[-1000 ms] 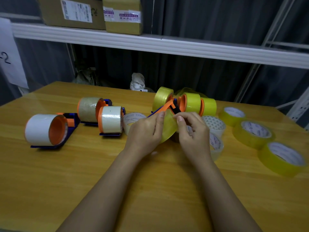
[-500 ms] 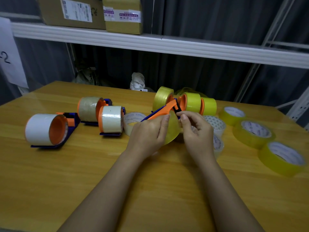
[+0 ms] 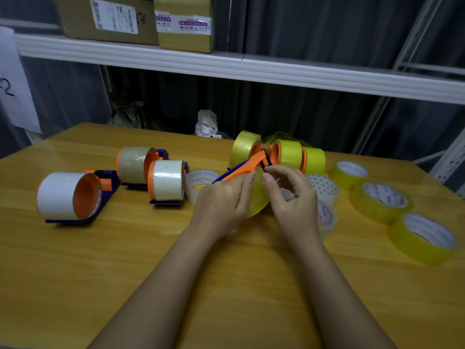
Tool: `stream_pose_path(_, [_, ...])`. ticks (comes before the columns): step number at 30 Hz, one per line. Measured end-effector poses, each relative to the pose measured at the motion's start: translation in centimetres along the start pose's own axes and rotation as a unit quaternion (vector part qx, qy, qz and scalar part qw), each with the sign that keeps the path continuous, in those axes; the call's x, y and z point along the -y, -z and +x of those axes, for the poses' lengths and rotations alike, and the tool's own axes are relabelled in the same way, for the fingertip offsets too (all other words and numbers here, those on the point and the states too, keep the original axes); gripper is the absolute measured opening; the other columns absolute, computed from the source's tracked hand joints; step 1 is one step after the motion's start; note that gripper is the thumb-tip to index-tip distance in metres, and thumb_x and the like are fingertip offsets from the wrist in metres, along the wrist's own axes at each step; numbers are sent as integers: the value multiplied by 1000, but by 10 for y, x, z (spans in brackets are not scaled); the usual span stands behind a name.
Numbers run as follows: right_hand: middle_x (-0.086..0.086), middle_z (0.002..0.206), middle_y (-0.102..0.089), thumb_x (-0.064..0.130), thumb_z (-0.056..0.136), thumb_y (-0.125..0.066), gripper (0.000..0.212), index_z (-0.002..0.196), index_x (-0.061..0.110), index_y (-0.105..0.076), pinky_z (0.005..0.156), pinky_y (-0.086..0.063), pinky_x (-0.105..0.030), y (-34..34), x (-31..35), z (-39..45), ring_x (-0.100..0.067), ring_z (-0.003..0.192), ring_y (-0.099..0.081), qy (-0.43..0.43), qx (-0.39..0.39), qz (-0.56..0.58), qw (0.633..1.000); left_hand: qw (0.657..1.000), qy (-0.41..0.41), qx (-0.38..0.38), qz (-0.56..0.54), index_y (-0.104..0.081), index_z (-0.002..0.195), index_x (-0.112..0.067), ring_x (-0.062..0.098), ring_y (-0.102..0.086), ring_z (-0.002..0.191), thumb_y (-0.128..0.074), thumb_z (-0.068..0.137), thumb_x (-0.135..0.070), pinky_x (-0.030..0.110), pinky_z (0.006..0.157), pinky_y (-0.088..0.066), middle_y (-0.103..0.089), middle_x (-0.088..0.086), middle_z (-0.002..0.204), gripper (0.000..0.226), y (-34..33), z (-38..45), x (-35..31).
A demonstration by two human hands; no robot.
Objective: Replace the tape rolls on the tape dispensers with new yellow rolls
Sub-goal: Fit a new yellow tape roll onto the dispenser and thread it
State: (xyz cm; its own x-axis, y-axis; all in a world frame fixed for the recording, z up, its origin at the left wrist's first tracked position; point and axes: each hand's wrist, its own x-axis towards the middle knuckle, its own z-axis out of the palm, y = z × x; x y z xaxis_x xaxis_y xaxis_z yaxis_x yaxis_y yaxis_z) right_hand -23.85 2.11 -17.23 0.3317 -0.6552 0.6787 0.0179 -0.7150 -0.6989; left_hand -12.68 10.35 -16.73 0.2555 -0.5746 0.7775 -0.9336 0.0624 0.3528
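Observation:
My left hand (image 3: 224,200) grips an orange and blue tape dispenser (image 3: 247,166) loaded with a yellow roll (image 3: 258,200), held just above the table. My right hand (image 3: 292,195) pinches near the dispenser's black tip, thumb and forefinger on the tape end. Behind them stand dispensers with yellow rolls (image 3: 290,153). To the left sit three dispensers with old rolls: a white one (image 3: 63,195), a brownish one (image 3: 132,165) and a pale one (image 3: 167,183). Three new yellow rolls (image 3: 380,201) lie flat at the right.
Removed clear and white rolls (image 3: 323,186) lie behind my right hand, another (image 3: 200,180) beside my left. The wooden table (image 3: 125,260) fills the foreground. A white shelf (image 3: 251,68) with cardboard boxes (image 3: 183,21) hangs overhead at the back.
The dispenser has tilted lower toward the table. My right hand has shifted from the roll's face up to the dispenser's tip, fingers spreading. My left hand keeps its grip.

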Motion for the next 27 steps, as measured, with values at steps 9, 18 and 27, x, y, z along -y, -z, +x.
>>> stream_pose_path(9, [-1,89,-69,12,84,-73,7,90,15,-76,74,-44,-8,0,-1,1,-6,86,-62,8,-19,-1,1000,1000,4,-1,16,-66,81,-9,10,-37,35,-33,97,-27,11,42,-11,-41,-10,50,41,0,1,-1])
stream_pose_path(18, [5,87,-68,13,89,-67,17,80,27,-66,74,-47,-13,-1,7,1,-3,83,-61,-71,-16,30,997,1000,3,-10,10,-61,72,-12,6,-28,37,-35,97,-25,13,42,-11,-32,-15,52,39,0,0,-2])
stream_pose_path(27, [-2,91,-71,17,88,-67,9,83,23,-72,69,-52,-15,4,12,6,0,82,-66,-141,-9,135,981,998,55,-5,-24,-57,74,-16,8,-34,37,-24,97,-37,20,41,-18,-29,-16,47,45,-4,-1,4])
